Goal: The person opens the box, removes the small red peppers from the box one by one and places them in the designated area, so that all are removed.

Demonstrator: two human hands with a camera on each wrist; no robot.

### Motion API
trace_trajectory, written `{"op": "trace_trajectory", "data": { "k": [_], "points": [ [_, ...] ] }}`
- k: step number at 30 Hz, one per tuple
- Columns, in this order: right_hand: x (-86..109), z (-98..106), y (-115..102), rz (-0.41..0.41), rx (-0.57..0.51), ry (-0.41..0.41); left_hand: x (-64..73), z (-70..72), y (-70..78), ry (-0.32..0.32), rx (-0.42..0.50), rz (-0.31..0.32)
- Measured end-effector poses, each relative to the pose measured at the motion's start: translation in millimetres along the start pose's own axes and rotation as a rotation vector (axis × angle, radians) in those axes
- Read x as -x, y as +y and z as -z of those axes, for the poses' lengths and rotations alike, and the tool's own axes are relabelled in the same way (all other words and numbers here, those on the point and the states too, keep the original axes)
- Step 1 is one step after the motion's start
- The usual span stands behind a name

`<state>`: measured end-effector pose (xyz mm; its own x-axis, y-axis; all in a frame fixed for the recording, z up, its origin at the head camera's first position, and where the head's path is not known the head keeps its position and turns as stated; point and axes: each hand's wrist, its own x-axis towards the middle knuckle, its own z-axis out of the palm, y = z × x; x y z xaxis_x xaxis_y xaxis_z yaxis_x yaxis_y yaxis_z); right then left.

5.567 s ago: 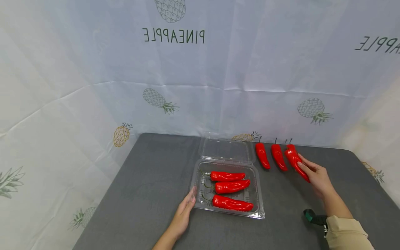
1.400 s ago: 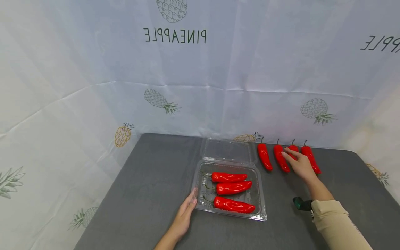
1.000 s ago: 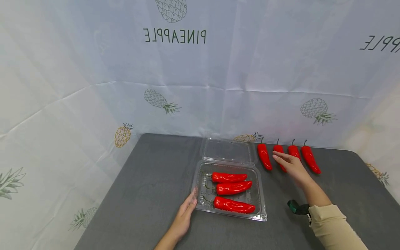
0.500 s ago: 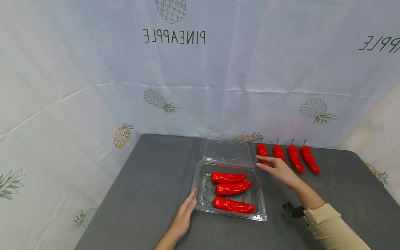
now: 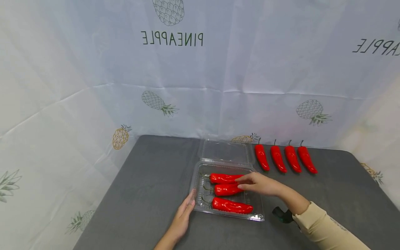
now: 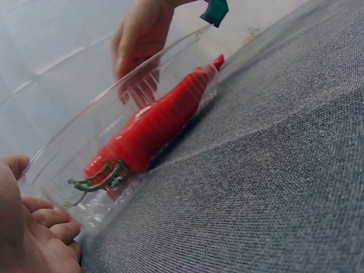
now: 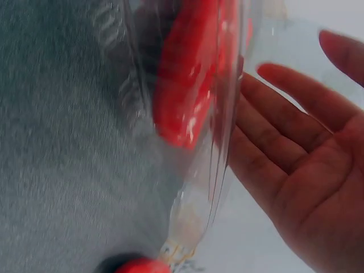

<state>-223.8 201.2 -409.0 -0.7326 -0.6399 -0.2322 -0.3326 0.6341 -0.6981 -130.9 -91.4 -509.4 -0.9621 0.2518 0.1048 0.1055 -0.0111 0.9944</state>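
Note:
Three red peppers lie crosswise in a clear plastic clamshell container (image 5: 260,205): the rear pepper (image 5: 219,178), middle pepper (image 5: 222,189) and front pepper (image 5: 232,205). My left hand (image 5: 182,216) grips the container's left rim; in the left wrist view the thumb and curled fingers (image 6: 63,232) are at its wall. Over the container's right side reaches my right hand (image 5: 260,183), its fingertips above the right ends of the rear and middle peppers. Its fingers look relaxed in the right wrist view, with nothing in the palm (image 7: 318,182). Whether they touch a pepper I cannot tell.
Several more red peppers (image 5: 278,159) stand in a row, stems away from me, right of the container's raised-back lid (image 5: 225,151). The grey table (image 5: 150,180) ends at a white pineapple-print curtain (image 5: 200,111). A dark green strap piece (image 5: 282,214) is below my right wrist.
A pepper in my right hand was laid at the row's right end. That hand then passed left over the row, without a pepper, to the container. My left hand has stayed put.

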Motion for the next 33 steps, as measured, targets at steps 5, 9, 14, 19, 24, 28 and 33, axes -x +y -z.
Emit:
{"op": "trace_trajectory", "data": {
  "k": [5, 9, 14, 19, 24, 28, 33],
  "points": [
    [-4.0, -10, -7, 0.025, 0.017, -0.108, -0.4, -0.2, -0.3, -0.006, 0.009, -0.005],
    [-6.9, -16, -13, 0.011, 0.011, -0.14, -0.6, -0.3, 0.3, -0.016, 0.017, -0.017],
    [-11.0, -22, -19, 0.026, 0.027, -0.162, -0.4, 0.2, -0.3, -0.005, 0.005, -0.02],
    [-13.8, -26, -24, 0.014, 0.071, -0.193, 0.3, 0.7, -0.7, -0.001, 0.005, -0.014],
    [-15.6, -28, -29, -0.014, 0.109, -0.236, -0.1, 0.4, -0.1, 0.007, 0.005, -0.013],
    [-18.4, -31, -30, -0.013, 0.132, -0.264, 0.0, 0.4, -0.1, 0.0, 0.004, -0.019],
    [-22.8, -34, -30, -0.007, 0.159, -0.276, 1.0, 0.1, -1.3, -0.004, -0.008, -0.014]
  ]
}}
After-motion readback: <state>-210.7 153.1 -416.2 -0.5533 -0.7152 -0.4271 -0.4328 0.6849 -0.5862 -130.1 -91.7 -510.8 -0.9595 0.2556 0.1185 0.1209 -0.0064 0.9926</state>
